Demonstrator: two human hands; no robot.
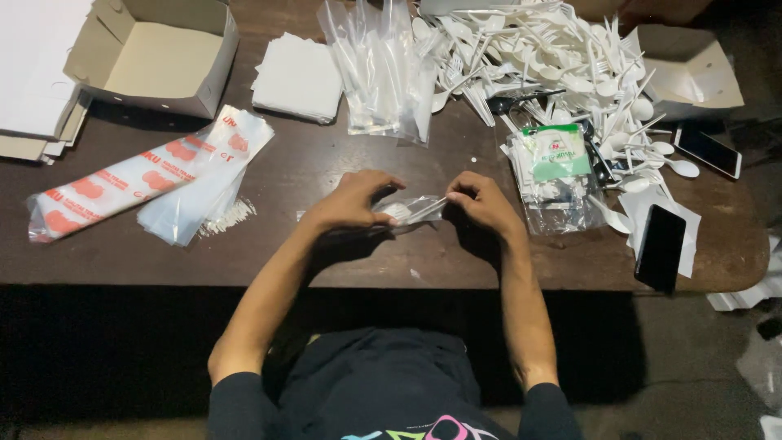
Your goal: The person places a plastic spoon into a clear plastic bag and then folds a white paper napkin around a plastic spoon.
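Dark brown wood forms the tabletop, with a dim floor showing at the right edge of the frame. At centre frame, both hands meet over a small clear sleeve that holds a white spoon. The left hand has its grip closed on the sleeve's left end, fingers curled over it. The right hand pinches the sleeve's right end between thumb and fingertips. The sleeve lies just above the tabletop, between the two hands.

In the upper left of the frame stands an open cardboard box, beside flat white sheets. Below it, long plastic packs with red print lie slanted across the tabletop. At upper centre sits a stack of white napkins, and just right of it a bundle of clear bags. A big heap of white plastic cutlery fills the upper right. Right of the right hand lies a clear packet with a green and white label. Two phones are at the right: one black on white paper near the tabletop's edge, another further up.
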